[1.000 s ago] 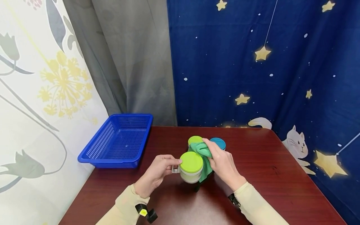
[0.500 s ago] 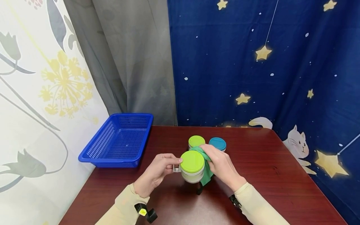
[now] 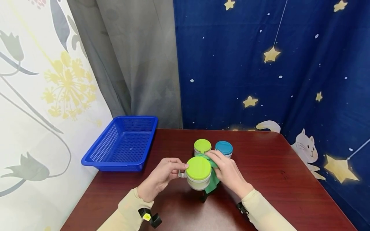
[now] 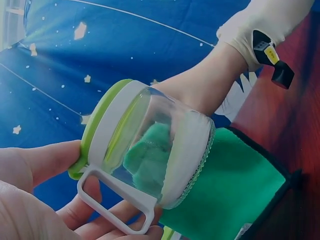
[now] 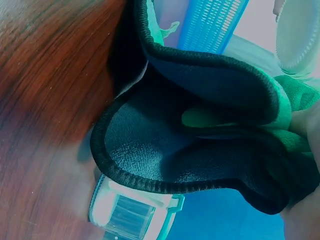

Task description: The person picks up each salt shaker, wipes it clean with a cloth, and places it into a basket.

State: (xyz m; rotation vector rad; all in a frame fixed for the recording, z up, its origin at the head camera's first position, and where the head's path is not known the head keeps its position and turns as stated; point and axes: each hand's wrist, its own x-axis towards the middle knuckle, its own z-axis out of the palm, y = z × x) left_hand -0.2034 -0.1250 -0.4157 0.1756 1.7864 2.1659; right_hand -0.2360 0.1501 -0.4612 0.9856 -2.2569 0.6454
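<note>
Against the right side of the lifted jar [image 3: 198,179], the right hand [image 3: 229,168] grips a bunched green cloth [image 3: 214,181], its fingers bent over the folds. On the jar's left side, the left hand [image 3: 163,175] has it pinched, thumb at the edge of the green lid [image 3: 198,167] and fingers curled by the white handle [image 4: 125,190]. The jar is held clear of the table [image 3: 260,179], lid on. Wiping this jar looks under way rather than finished. Just beyond it stands a second green-lidded jar [image 3: 202,146]; beyond and to its right, a blue-lidded jar [image 3: 224,148]. Neither is in a hand; whether they are wiped already or remain to be done, I cannot tell. Well to its left sits the blue basket [image 3: 115,164], with none of the three jars inside.
</note>
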